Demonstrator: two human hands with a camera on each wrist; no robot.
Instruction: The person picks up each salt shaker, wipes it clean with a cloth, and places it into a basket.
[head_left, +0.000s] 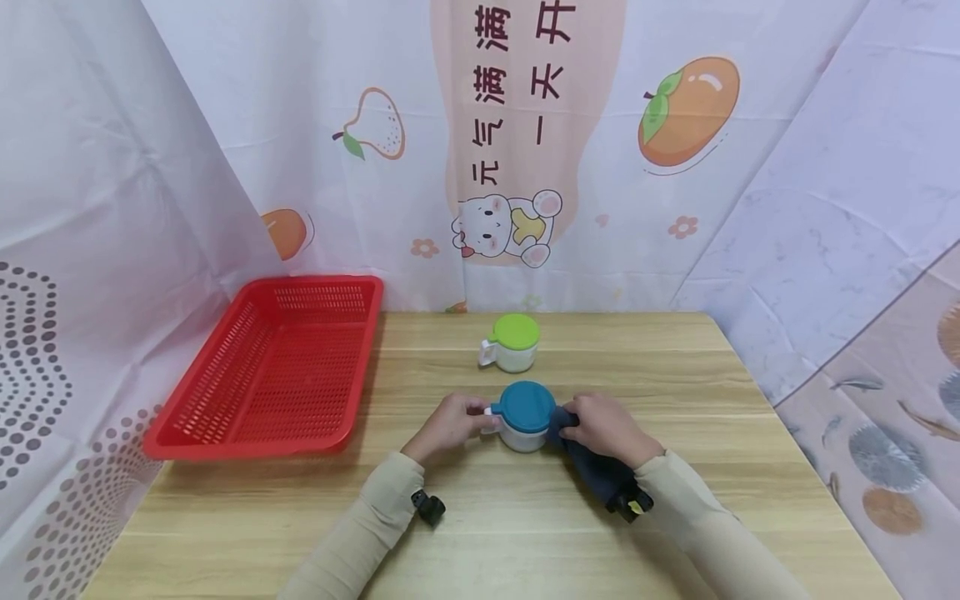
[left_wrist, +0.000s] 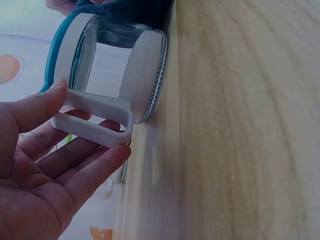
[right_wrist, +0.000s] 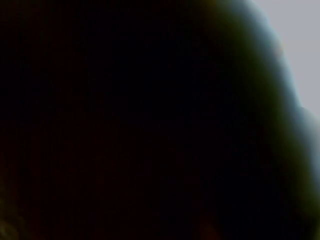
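A clear glass jar with a blue lid and a white handle (head_left: 527,408) stands upright on the wooden table. My left hand (head_left: 452,427) holds it by the handle (left_wrist: 100,112), thumb near the lid and fingers behind the loop. Whitish material shows low inside the glass in the left wrist view. At the jar's right side, my right hand (head_left: 607,427) grips a dark blue cloth (head_left: 588,467), which touches the jar and hangs down toward the wrist. The cloth also shows behind the jar (left_wrist: 130,65) in the left wrist view. Darkness fills nearly all of the right wrist view.
Behind the blue-lidded jar stands a similar jar with a green lid (head_left: 516,342). A red perforated plastic basket (head_left: 360,367) sits at the table's left side. Printed curtains (head_left: 390,192) hang along the table's back edge.
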